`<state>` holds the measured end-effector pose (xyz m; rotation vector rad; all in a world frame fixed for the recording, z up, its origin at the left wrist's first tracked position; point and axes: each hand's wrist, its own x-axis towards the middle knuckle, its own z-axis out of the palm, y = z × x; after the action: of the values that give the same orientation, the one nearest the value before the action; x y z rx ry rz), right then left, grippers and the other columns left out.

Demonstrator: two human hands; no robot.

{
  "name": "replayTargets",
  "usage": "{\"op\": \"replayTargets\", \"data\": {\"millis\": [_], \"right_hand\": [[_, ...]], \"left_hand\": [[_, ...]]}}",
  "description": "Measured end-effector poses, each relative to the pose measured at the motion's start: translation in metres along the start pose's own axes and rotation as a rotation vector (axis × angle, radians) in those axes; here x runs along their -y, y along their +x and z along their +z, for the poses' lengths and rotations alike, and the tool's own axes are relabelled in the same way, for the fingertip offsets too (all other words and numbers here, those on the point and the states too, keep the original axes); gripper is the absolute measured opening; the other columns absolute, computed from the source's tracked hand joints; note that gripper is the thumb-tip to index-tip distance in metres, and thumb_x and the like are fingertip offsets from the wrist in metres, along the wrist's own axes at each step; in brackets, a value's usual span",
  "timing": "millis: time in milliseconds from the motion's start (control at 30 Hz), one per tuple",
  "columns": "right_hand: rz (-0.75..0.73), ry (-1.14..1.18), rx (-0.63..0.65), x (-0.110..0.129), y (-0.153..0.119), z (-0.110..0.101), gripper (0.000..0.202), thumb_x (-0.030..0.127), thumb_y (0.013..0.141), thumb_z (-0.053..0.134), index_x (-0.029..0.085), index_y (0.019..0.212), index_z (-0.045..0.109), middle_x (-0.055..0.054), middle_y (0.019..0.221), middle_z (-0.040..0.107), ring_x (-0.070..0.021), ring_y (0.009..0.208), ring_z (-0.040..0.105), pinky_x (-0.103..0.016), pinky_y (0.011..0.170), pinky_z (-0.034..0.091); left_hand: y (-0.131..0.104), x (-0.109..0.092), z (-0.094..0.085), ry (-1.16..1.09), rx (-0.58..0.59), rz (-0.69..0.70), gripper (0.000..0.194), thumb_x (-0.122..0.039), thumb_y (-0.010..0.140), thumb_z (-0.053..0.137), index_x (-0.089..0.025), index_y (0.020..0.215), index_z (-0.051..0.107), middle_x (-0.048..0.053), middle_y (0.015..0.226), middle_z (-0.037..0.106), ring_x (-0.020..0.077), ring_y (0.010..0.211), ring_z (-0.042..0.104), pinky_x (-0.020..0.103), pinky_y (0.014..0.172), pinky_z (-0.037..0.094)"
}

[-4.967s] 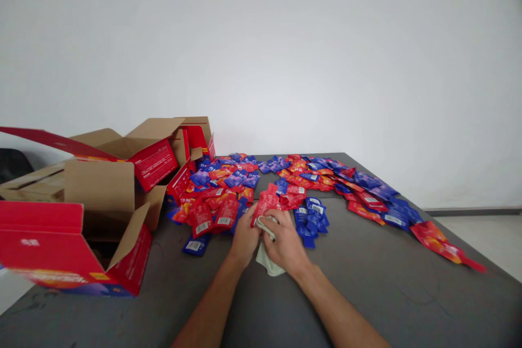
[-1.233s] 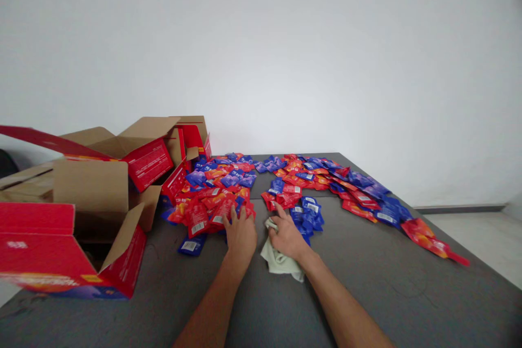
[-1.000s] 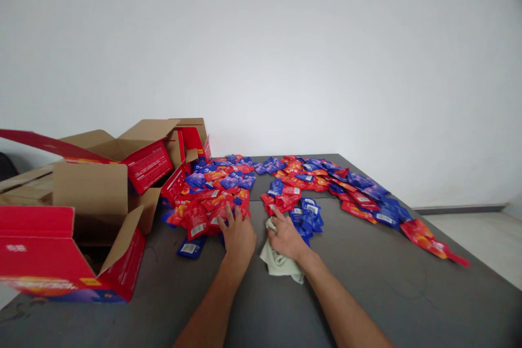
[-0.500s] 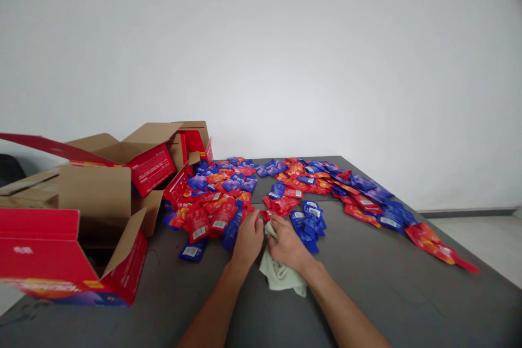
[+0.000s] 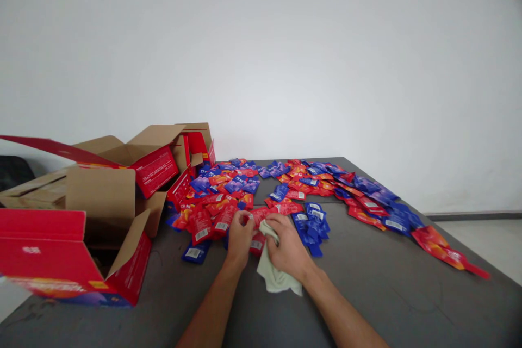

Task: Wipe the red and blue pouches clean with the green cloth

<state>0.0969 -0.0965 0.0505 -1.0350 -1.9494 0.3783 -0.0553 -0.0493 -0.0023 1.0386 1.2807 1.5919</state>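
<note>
My right hand [image 5: 284, 240] is wrapped round a pale green cloth [image 5: 277, 277], which hangs down onto the grey table. Just left of it, my left hand [image 5: 240, 236] has thumb and forefinger pinched at the edge of a red packet [image 5: 258, 215] that lies between the two hands. The cloth touches this packet's right side. Another red packet [image 5: 256, 243] shows under it, partly covered. Red and blue packets [image 5: 220, 217] are heaped left of my left hand, and a small pile of blue packets [image 5: 313, 225] lies right of my right hand.
Open red cardboard boxes [image 5: 44, 244] stand along the left side of the table [image 5: 367, 293]. More packets [image 5: 240, 174] spread over the far part, and a row of overlapping packets [image 5: 375, 201] runs down the right edge. A white wall [image 5: 285, 65] rises behind.
My left hand has moved slightly left, away from my right hand, and more of the red packets between them shows. The view has shifted a little.
</note>
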Motion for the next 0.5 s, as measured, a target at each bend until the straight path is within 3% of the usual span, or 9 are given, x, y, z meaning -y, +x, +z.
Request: {"op": "replayTargets", "data": {"millis": [133, 300, 500], "right_hand": [[0.086, -0.031, -0.187, -0.008, 0.003, -0.002, 0.031, 0.012, 0.083, 0.053, 0.019, 0.111, 0.066, -0.012, 0.113, 0.059, -0.0256, 0.109, 0.056, -0.042, 0.099, 0.048], [-0.022, 0.012, -0.159, -0.006, -0.002, 0.013, 0.035, 0.016, 0.09, 0.052, 0.022, 0.123, 0.061, -0.01, 0.116, 0.064, -0.0258, 0.109, 0.056, -0.043, 0.097, 0.047], [-0.05, -0.046, -0.176, -0.006, -0.003, 0.022, 0.033, 0.013, 0.092, 0.049, 0.025, 0.113, 0.071, -0.008, 0.11, 0.068, -0.0249, 0.102, 0.057, -0.041, 0.09, 0.047]], "left_hand": [[-0.006, -0.007, 0.002, -0.105, 0.007, 0.007, 0.036, -0.016, 0.067, 0.065, -0.021, 0.102, 0.058, 0.003, 0.095, 0.065, 0.0165, 0.081, 0.065, 0.028, 0.069, 0.055], [-0.02, -0.021, 0.012, -0.233, 0.176, -0.042, 0.065, -0.013, 0.066, 0.065, -0.022, 0.13, 0.052, 0.008, 0.107, 0.072, 0.02, 0.091, 0.069, 0.033, 0.083, 0.054], [-0.025, -0.026, 0.015, -0.285, 0.259, -0.063, 0.048, -0.011, 0.062, 0.063, -0.017, 0.11, 0.066, 0.009, 0.106, 0.074, 0.0229, 0.097, 0.069, 0.034, 0.086, 0.052]]}}
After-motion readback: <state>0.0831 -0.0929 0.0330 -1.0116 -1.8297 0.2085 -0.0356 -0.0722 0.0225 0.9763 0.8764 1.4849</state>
